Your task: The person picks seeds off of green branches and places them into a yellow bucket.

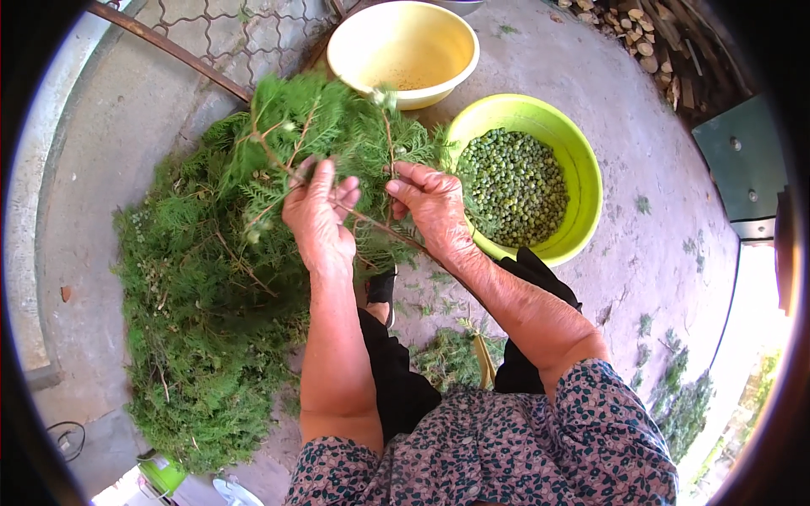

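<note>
A leafy conifer branch [405,239], apparently arborvitae, runs from beside my right forearm up to the left, with small pale cones among its sprays. My left hand [321,215] is around this branch, its fingers partly curled. Between thumb and fingers my right hand [425,196] pinches an upright side twig [388,136]. To the right of that hand stands a lime-green plastic tub [585,183], part filled with small round green cones [516,186]. A large heap of cut green branches [202,341] lies on the left, under and beyond my left hand.
A yellow plastic basin [405,38] with bits at its bottom stands at the top. Near it is a rusty metal frame with wire mesh [171,47]. Stacked firewood [645,47] and a green cabinet [740,164] are on the right. Loose sprigs [443,360] lie between my feet.
</note>
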Tool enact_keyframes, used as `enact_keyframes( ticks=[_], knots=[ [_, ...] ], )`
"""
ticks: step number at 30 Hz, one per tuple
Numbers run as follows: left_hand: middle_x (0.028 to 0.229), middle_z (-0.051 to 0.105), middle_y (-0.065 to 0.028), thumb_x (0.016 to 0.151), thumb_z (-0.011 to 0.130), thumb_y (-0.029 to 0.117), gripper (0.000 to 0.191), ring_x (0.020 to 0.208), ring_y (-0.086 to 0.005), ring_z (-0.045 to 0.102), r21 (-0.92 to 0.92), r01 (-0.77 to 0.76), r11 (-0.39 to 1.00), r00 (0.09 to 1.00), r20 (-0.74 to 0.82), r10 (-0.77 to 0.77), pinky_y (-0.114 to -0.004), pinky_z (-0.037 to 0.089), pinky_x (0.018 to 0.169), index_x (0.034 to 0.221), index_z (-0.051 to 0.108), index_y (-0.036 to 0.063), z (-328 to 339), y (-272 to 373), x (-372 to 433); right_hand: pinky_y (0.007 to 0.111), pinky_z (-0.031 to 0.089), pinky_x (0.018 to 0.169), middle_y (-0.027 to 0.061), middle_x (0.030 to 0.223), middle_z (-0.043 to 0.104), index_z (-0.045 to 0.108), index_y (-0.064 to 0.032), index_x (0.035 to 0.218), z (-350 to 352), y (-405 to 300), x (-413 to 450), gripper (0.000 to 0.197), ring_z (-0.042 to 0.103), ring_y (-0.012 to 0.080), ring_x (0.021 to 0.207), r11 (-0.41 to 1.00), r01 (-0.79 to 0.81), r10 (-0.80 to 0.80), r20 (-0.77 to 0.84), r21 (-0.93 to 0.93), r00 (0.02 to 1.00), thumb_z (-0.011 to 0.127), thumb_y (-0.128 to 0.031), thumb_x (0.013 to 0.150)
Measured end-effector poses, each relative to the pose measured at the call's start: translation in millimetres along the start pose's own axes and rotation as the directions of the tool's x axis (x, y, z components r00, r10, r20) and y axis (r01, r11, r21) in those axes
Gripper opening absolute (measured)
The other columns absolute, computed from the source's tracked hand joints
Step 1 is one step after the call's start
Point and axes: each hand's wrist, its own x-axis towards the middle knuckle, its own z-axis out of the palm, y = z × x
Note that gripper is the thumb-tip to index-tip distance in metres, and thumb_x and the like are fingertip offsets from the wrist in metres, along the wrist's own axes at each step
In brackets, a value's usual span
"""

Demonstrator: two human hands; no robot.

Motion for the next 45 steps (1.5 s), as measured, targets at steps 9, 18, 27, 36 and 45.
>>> enact_keyframes(
  ticks=[9,18,27,36,45],
  knots=[
    [0.087,0.058,-0.0057,0.067,0.064,-0.012,0.029,0.075,-0.0119,0.055,-0.028,-0.091,0.995,0.951,0.295,0.095,-0.025,0.047,0.067,0.090,0.051,0.0012,12,-17,-6,0.029,0.046,0.068,0.0132,0.078,0.061,0.061,-0.0023,0.097,-4,-11,-9,0.029,0.058,0.0241,0.073,0.664,0.460,-0.355,0.292,-0.589,0.888,0.060,0.004,0.069],
    [0.084,0.060,-0.0085,0.066,0.058,-0.018,0.028,0.074,-0.0169,0.059,-0.083,-0.047,0.995,0.929,0.362,0.074,-0.028,0.051,0.067,0.088,0.053,-0.0012,12,-16,-3,0.032,0.046,0.062,0.0136,0.074,0.058,0.062,-0.0040,0.085,-16,-13,5,0.015,0.058,0.0268,0.067,0.711,0.469,-0.501,0.090,-0.524,0.861,0.058,0.003,0.073],
    [0.088,0.057,-0.0075,0.068,0.056,-0.018,0.032,0.077,-0.0141,0.056,-0.008,-0.096,0.995,0.887,0.453,0.089,-0.025,0.049,0.068,0.095,0.050,-0.0014,14,-20,-7,0.028,0.045,0.064,0.0074,0.073,0.053,0.063,-0.0055,0.093,-20,-35,12,0.023,0.053,0.0181,0.067,0.686,0.566,-0.455,0.337,-0.458,0.824,0.065,-0.004,0.070],
    [0.088,0.057,-0.0075,0.066,0.056,-0.017,0.037,0.075,-0.0118,0.055,0.091,-0.192,0.977,0.889,0.437,0.134,-0.024,0.048,0.065,0.099,0.049,-0.0015,22,-20,-16,0.022,0.044,0.059,0.0010,0.070,0.059,0.062,-0.0006,0.086,-22,-40,9,0.010,0.052,0.0083,0.060,0.972,0.066,-0.019,0.207,-0.224,0.978,0.061,-0.006,0.078],
    [0.088,0.058,-0.0062,0.074,0.058,-0.005,0.024,0.077,-0.0122,0.055,0.139,-0.182,0.973,0.927,0.356,0.123,-0.025,0.044,0.069,0.097,0.053,0.0013,14,-18,-9,0.023,0.041,0.052,0.0044,0.079,0.059,0.057,-0.0007,0.095,-37,-33,24,0.019,0.052,0.0108,0.062,0.869,-0.249,0.098,0.343,0.429,0.934,0.051,-0.016,0.086]
  ],
)
